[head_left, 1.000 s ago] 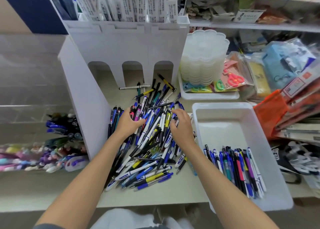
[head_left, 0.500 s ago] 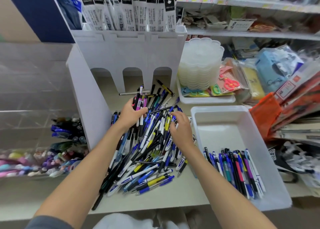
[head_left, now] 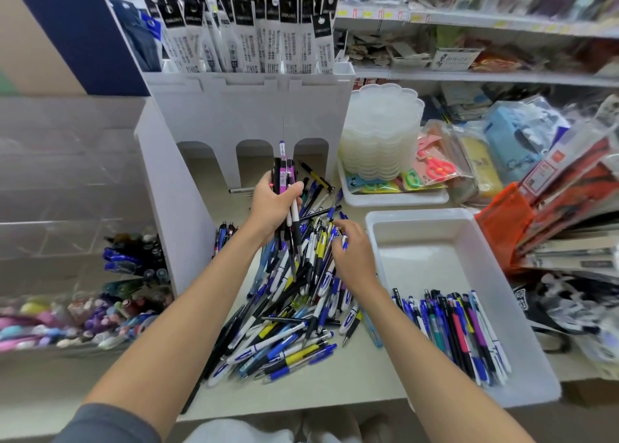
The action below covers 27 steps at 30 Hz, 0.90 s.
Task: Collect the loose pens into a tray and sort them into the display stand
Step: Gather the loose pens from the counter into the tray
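A heap of loose pens (head_left: 291, 312) lies on the shelf in front of the white display stand (head_left: 248, 114). My left hand (head_left: 271, 208) grips a bunch of pens (head_left: 286, 178), lifted upright above the far end of the heap. My right hand (head_left: 353, 255) lies on the right side of the heap, its fingers curled among the pens; whether it holds one is hidden. To the right stands a white tray (head_left: 432, 235) with a row of pens (head_left: 452, 328) lying at its near end.
Packaged refills (head_left: 248, 34) fill the top of the stand. A stack of clear plastic dishes (head_left: 382, 131) sits in a smaller tray behind the white tray. Bagged goods crowd the right side. A clear box of markers (head_left: 100, 295) stands to the left.
My left hand has closed round a bunch of pens and raised it off the heap toward the stand. My right hand stayed on the right side of the heap. The camera came closer.
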Tool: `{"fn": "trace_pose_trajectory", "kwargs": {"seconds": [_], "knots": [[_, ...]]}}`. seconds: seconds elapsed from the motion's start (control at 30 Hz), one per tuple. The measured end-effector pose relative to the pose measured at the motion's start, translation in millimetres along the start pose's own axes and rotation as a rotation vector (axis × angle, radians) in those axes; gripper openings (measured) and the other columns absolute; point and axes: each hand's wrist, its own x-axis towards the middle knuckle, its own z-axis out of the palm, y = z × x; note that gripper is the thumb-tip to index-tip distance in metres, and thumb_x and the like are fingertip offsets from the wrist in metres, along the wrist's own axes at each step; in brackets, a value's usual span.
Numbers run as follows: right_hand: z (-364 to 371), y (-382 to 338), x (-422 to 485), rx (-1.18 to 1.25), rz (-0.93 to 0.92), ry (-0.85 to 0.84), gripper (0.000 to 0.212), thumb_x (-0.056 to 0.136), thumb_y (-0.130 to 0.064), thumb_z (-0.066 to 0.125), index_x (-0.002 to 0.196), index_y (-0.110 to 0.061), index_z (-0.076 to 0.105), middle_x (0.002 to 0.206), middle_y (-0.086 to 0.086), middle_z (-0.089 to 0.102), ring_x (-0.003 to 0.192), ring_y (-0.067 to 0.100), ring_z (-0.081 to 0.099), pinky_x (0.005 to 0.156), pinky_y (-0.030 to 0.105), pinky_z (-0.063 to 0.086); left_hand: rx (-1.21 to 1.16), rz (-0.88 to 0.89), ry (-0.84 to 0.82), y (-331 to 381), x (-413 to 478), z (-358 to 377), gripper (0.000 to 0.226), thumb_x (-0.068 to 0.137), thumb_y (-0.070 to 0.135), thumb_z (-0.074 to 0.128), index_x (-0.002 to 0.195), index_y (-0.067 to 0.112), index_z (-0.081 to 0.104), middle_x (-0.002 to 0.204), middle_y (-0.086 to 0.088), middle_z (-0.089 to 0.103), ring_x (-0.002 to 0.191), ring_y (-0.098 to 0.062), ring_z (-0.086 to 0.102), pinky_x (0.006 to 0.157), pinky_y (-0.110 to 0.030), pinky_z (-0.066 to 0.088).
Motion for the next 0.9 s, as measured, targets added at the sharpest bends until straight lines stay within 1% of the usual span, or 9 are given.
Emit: {"fn": "trace_pose_trajectory", "kwargs": {"seconds": [0.1, 0.17, 0.33, 0.53, 0.63, 0.8, 0.87, 0.9], "knots": [[-7, -3, 1, 0.044, 0.010, 0.015, 0.034, 0.098, -0.007, 0.046, 0.128, -0.016, 0.058, 0.126, -0.002, 0.058, 0.118, 0.011, 0.051, 0.101, 0.026, 0.040, -0.057, 0.020, 0.039, 10, 1, 9, 0.018, 0.092, 0.009, 0.066, 0.105, 0.012, 0.054, 0.083, -0.007, 0.061, 0.067, -0.014, 0.062, 0.074, -0.040, 0.058], [-13, -6, 1, 0.067, 0.010, 0.029, 0.031, 0.099, -0.009, 0.046, 0.127, -0.015, 0.059, 0.122, -0.002, 0.059, 0.113, 0.011, 0.053, 0.100, 0.028, 0.043, -0.085, 0.032, 0.067, 14, 0, 13, 0.016, 0.092, 0.008, 0.066, 0.102, 0.011, 0.054, 0.082, -0.008, 0.061, 0.065, -0.014, 0.062, 0.073, -0.040, 0.058], [-32, -10, -1, 0.119, -0.035, 0.083, 0.026, 0.102, -0.018, 0.048, 0.123, -0.012, 0.062, 0.110, -0.007, 0.058, 0.102, 0.008, 0.055, 0.093, 0.025, 0.045, -0.062, 0.073, 0.086, 18, -6, 24, 0.016, 0.092, 0.008, 0.066, 0.099, 0.014, 0.054, 0.082, -0.007, 0.061, 0.065, -0.015, 0.062, 0.069, -0.033, 0.057], [-67, 0, -8, 0.177, -0.051, 0.094, 0.032, 0.101, -0.027, 0.044, 0.125, -0.016, 0.061, 0.116, -0.007, 0.061, 0.109, 0.006, 0.054, 0.094, 0.024, 0.043, -0.038, 0.129, 0.054, 32, -15, 61, 0.015, 0.092, 0.008, 0.066, 0.098, 0.015, 0.054, 0.076, -0.003, 0.060, 0.062, -0.012, 0.061, 0.068, -0.033, 0.056], [-94, 15, -14, 0.233, -0.031, 0.081, 0.041, 0.096, -0.037, 0.040, 0.125, -0.018, 0.061, 0.121, -0.004, 0.064, 0.114, 0.010, 0.058, 0.097, 0.028, 0.046, -0.041, 0.094, 0.046, 21, -34, 93, 0.014, 0.093, 0.008, 0.066, 0.099, 0.012, 0.053, 0.076, -0.003, 0.059, 0.059, -0.009, 0.061, 0.066, -0.032, 0.055], [-155, 62, -35, 0.237, 0.022, 0.045, 0.033, 0.091, -0.039, 0.040, 0.114, -0.028, 0.061, 0.113, -0.002, 0.067, 0.107, 0.016, 0.062, 0.097, 0.037, 0.049, -0.098, -0.029, 0.082, -12, -75, 163, 0.014, 0.092, 0.007, 0.066, 0.097, 0.009, 0.053, 0.073, -0.007, 0.059, 0.055, -0.011, 0.060, 0.059, -0.029, 0.053], [-177, 79, -43, 0.217, 0.047, 0.031, 0.031, 0.091, -0.040, 0.040, 0.111, -0.029, 0.060, 0.109, -0.004, 0.067, 0.105, 0.017, 0.062, 0.096, 0.038, 0.049, -0.111, -0.072, 0.080, -22, -89, 189, 0.014, 0.092, 0.006, 0.065, 0.094, 0.011, 0.053, 0.073, -0.006, 0.059, 0.057, -0.012, 0.060, 0.059, -0.028, 0.053], [-189, 89, -49, 0.219, 0.064, 0.021, 0.030, 0.091, -0.041, 0.041, 0.111, -0.030, 0.060, 0.108, -0.006, 0.066, 0.105, 0.016, 0.062, 0.096, 0.038, 0.049, -0.119, -0.096, 0.077, -27, -96, 205, 0.015, 0.092, 0.006, 0.065, 0.094, 0.012, 0.052, 0.074, -0.006, 0.059, 0.059, -0.013, 0.060, 0.062, -0.029, 0.053]]}}
